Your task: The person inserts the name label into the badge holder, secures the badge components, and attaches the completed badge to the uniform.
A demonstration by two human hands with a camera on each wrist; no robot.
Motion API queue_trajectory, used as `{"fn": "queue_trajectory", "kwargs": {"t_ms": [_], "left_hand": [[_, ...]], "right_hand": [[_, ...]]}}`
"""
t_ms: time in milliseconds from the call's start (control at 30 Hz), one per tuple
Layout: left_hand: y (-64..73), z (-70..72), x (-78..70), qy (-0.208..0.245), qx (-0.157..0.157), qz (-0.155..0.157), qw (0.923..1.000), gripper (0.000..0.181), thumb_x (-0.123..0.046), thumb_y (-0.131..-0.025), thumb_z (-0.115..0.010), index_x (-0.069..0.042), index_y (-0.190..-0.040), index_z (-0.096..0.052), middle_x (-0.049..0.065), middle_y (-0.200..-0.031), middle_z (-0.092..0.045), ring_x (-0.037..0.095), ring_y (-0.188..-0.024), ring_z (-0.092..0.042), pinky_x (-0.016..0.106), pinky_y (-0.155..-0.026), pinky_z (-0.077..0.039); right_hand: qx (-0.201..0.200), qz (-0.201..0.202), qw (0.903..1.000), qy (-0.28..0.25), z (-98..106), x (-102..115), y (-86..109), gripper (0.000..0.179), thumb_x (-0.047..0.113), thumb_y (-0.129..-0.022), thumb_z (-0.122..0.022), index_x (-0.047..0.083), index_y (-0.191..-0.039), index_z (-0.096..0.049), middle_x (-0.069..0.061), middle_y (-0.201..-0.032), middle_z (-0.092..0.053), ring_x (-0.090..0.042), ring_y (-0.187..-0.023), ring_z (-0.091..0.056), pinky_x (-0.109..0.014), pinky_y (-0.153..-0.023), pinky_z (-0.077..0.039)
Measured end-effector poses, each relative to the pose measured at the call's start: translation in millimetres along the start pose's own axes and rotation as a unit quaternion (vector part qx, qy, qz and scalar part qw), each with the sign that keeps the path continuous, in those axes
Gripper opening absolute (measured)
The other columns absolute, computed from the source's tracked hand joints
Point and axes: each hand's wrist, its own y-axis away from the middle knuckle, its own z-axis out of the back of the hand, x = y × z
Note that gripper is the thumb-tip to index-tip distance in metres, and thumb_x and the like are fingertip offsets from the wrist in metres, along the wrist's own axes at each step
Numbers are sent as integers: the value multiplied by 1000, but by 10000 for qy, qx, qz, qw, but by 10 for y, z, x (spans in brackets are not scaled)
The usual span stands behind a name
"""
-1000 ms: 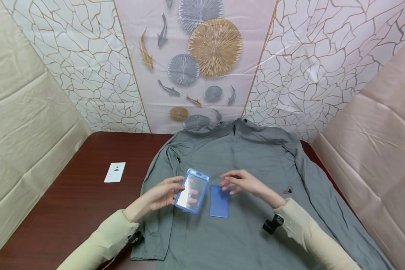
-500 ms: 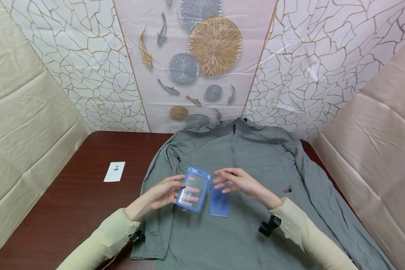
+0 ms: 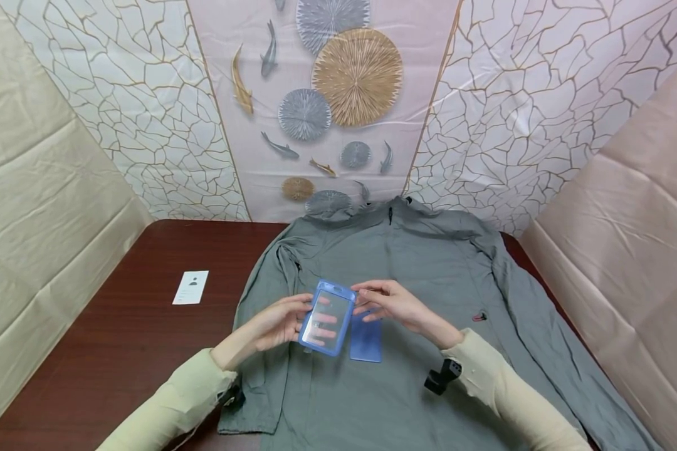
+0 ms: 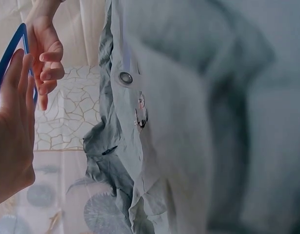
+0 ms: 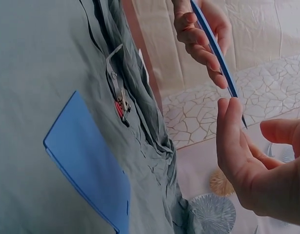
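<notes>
My left hand [image 3: 282, 319] holds a blue-framed clear badge holder [image 3: 328, 316] by its left edge, thumb in front and fingers showing through the window. My right hand [image 3: 392, 307] is at the holder's upper right corner; in the right wrist view its fingertips meet the holder's edge [image 5: 215, 46] while the thumb stands apart. Below it a flat blue panel [image 3: 365, 341] lies on a grey-green jacket [image 3: 429, 388], its top partly hidden by the right hand in the head view. A metal clip [image 4: 141, 117] with a snap strap [image 4: 126, 78] shows on the jacket in the left wrist view.
To the left, a white card [image 3: 190, 287] with a printed figure lies on the dark red table [image 3: 118, 351]. The jacket spreads over the middle and right. A small red mark [image 3: 479, 317] sits on its right side. Patterned cloth [image 3: 344, 150] hangs behind.
My right hand has moved left, from over the blue panel to the badge holder's upper right corner. The holder has shifted slightly right in my left hand. Panel and card lie as before.
</notes>
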Motion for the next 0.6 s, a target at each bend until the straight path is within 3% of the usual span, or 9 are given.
{"fn": "queue_trajectory", "kwargs": {"t_ms": [100,300,467,500,600], "left_hand": [[-2,-1,2,14,9,15,10000,44,-10,-98,-25,3,-139,-16,12,-112,-59,30,-100,-61,49,-90,-45],[-6,-9,-2,-146,-165,48,9997,46,-9,-98,-26,4,-140,-13,24,-124,-50,30,-104,-59,43,-87,-49],[-2,-24,1,-282,-352,75,9990,45,-8,-97,-27,3,-139,-15,15,-113,-58,21,-96,-63,35,-80,-53],[0,-25,3,-285,-400,76,9988,42,-8,-97,-28,3,-137,-20,7,-107,-60,19,-92,-64,33,-77,-53],[9,-19,6,-295,-584,117,9978,27,-7,-97,-28,-5,-123,-34,3,-98,-60,17,-83,-64,30,-70,-54]], "right_hand": [[-22,-37,10000,-20,-24,-1,-18,46,25,-92,-48,-3,-128,-44,-8,-102,-61,-35,-101,-58,-35,-78,-54],[-70,-123,9997,-201,-48,11,-47,44,21,-92,-50,-5,-127,-44,-3,-98,-63,-19,-89,-64,-31,-75,-54],[-89,-224,9991,-343,-61,1,-73,42,17,-91,-50,-6,-126,-44,3,-91,-63,-17,-85,-64,-26,-70,-54],[-82,-233,9990,-359,-62,-2,-78,42,17,-91,-50,-6,-125,-44,3,-91,-63,-17,-84,-64,-25,-70,-54],[-51,-230,9989,-414,-59,-12,-90,41,17,-91,-50,-7,-125,-45,2,-90,-63,-14,-81,-64,-24,-68,-54]]}}
